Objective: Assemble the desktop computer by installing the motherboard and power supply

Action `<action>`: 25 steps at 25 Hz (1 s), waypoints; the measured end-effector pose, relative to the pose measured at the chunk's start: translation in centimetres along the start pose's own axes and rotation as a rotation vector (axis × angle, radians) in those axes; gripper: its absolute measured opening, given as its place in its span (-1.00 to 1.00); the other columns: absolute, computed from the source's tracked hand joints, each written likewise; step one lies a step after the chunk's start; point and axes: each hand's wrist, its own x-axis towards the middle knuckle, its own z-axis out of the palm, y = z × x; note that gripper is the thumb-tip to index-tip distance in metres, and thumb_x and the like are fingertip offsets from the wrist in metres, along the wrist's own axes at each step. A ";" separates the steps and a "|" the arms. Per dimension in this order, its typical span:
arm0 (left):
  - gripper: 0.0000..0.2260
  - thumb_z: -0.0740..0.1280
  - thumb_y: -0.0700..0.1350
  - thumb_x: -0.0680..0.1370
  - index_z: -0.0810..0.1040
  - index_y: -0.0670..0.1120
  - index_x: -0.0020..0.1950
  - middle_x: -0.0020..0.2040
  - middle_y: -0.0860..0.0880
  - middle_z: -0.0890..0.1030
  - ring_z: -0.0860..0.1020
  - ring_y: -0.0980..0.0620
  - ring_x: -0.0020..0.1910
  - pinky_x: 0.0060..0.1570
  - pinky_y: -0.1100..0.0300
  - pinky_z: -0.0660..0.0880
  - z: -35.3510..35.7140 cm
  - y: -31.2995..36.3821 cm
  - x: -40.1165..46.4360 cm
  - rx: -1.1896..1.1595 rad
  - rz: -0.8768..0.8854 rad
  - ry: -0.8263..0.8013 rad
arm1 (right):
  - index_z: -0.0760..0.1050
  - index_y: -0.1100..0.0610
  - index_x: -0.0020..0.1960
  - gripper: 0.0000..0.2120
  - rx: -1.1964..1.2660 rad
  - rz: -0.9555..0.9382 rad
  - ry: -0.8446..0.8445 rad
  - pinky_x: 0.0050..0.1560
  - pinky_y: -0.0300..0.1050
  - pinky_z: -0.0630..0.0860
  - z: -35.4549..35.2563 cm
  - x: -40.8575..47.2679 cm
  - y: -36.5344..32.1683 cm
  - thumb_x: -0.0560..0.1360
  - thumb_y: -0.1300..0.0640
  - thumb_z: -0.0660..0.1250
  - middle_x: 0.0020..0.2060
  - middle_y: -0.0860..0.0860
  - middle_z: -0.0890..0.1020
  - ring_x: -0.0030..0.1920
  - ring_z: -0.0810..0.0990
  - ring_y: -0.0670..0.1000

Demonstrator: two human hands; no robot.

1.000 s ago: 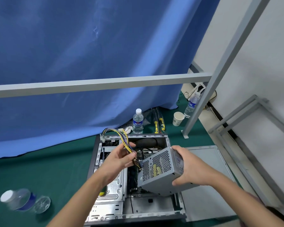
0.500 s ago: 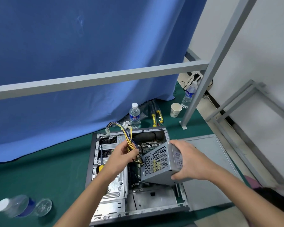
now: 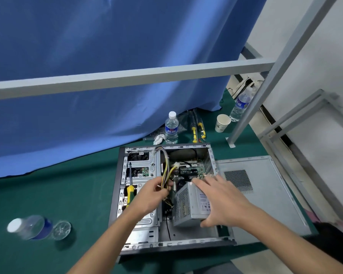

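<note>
An open grey computer case (image 3: 115, 196) lies flat on the green mat. The motherboard (image 3: 194, 171) is visible deep in its far right part. My right hand (image 3: 220, 202) grips the silver power supply (image 3: 190, 206) from above and the right, holding it tilted inside the case's right half. My left hand (image 3: 152, 194) pinches the yellow and black cable bundle (image 3: 166, 171) that runs from the supply up over the drive cage. A yellow-and-green screwdriver (image 3: 130, 189) rests on the drive cage at the left.
The case's side panel (image 3: 261, 186) lies on the mat right of the case. Water bottles stand behind the case (image 3: 171, 128), by the frame leg (image 3: 241, 106), and one lies at the near left (image 3: 34, 227). A paper cup (image 3: 222, 123) and a metal frame bar (image 3: 127, 78) are beyond.
Both hands have lowered the power supply further into the case. My view has tilted down, and the cable bundle hangs lower over the drive cage.
</note>
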 end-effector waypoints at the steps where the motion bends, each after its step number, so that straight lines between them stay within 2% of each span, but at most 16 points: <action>1: -0.71 0.28 -0.29 0.55 0.61 0.11 0.00 -0.04 0.07 0.66 0.60 0.06 -0.01 0.12 0.05 0.52 0.2 -0.4 -0.2 0.075 0.013 -0.028 | -0.07 -0.10 0.54 0.17 -0.019 -0.005 -0.020 0.36 0.11 0.33 0.4 0.1 -0.4 0.14 -0.39 0.49 0.37 -0.05 0.31 0.35 0.26 0.07; 4: -0.70 0.27 -0.30 0.57 0.57 0.13 0.00 -0.04 0.10 0.65 0.59 0.13 -0.05 0.06 0.14 0.53 0.8 -1.3 -0.4 0.195 0.049 -0.066 | -0.06 -0.08 0.54 0.15 -0.071 -0.027 -0.045 0.36 0.16 0.32 1.7 0.4 -1.0 0.16 -0.36 0.50 0.40 0.00 0.31 0.37 0.26 0.13; 6: -0.79 0.30 -0.25 0.59 0.56 0.08 -0.01 -0.06 0.12 0.64 0.59 0.13 -0.06 0.04 0.15 0.54 1.2 -1.8 -0.3 0.238 0.039 -0.039 | -0.06 -0.07 0.55 0.16 -0.094 -0.036 -0.067 0.36 0.17 0.32 2.3 0.5 -1.4 0.18 -0.35 0.50 0.40 0.00 0.31 0.37 0.26 0.14; 8: -0.93 0.34 -0.17 0.58 0.56 0.00 0.00 -0.07 0.07 0.64 0.59 0.10 -0.04 0.04 0.15 0.53 1.5 -2.2 0.0 0.335 0.050 0.000 | -0.09 -0.06 0.57 0.16 -0.102 -0.031 -0.096 0.38 0.18 0.28 3.0 0.7 -1.6 0.21 -0.34 0.51 0.43 0.00 0.28 0.39 0.24 0.15; 10: -0.98 0.36 -0.12 0.58 0.55 -0.05 -0.01 -0.11 0.02 0.63 0.58 0.04 -0.09 -0.02 0.14 0.51 1.7 -2.4 0.1 0.415 0.063 0.001 | -0.10 -0.05 0.57 0.15 -0.109 -0.031 -0.120 0.41 0.19 0.24 3.6 0.7 -1.7 0.23 -0.33 0.50 0.46 0.02 0.25 0.42 0.21 0.18; 13: -0.90 0.36 -0.05 0.57 0.52 -0.06 -0.09 -0.16 -0.01 0.59 0.51 -0.02 -0.11 -0.10 0.12 0.45 2.2 -2.6 0.2 0.631 0.110 -0.021 | -0.09 -0.04 0.56 0.14 -0.131 -0.052 -0.138 0.38 0.19 0.26 4.8 0.7 -1.8 0.23 -0.34 0.50 0.43 0.04 0.28 0.40 0.22 0.19; 16: -0.78 0.35 0.05 0.56 0.42 0.03 -0.23 -0.19 0.04 0.52 0.40 0.02 -0.03 -0.06 0.11 0.39 2.6 -3.2 0.6 0.841 0.173 -0.003 | -0.07 -0.03 0.55 0.14 -0.133 -0.058 -0.181 0.35 0.20 0.27 5.9 1.1 -1.9 0.21 -0.35 0.50 0.40 0.05 0.29 0.37 0.23 0.19; 20: -0.73 0.33 0.12 0.56 0.31 0.11 -0.23 -0.18 0.08 0.38 0.40 -0.01 -0.05 -0.01 0.10 0.37 3.1 -4.1 0.8 0.765 0.080 0.057 | -0.11 -0.03 0.57 0.22 -0.118 -0.030 -0.251 0.41 0.25 0.16 6.9 1.6 -2.0 0.17 -0.39 0.51 0.47 0.08 0.22 0.46 0.14 0.22; 22: -0.72 0.32 0.12 0.57 0.27 0.12 -0.23 -0.19 0.11 0.38 0.37 0.01 -0.06 0.03 0.12 0.32 3.2 -4.1 1.2 0.776 0.109 0.054 | -0.12 -0.03 0.58 0.24 -0.127 -0.032 -0.280 0.42 0.27 0.13 7.3 1.8 -2.3 0.16 -0.40 0.52 0.48 0.08 0.20 0.48 0.12 0.22; 25: -0.77 0.33 0.11 0.56 0.33 0.12 -0.20 -0.15 0.10 0.37 0.37 0.01 -0.03 0.10 0.11 0.35 3.3 -4.1 1.6 0.757 0.107 0.044 | -0.13 -0.01 0.58 0.26 -0.138 -0.043 -0.290 0.42 0.29 0.11 7.6 2.2 -2.8 0.16 -0.40 0.51 0.49 0.09 0.18 0.49 0.11 0.23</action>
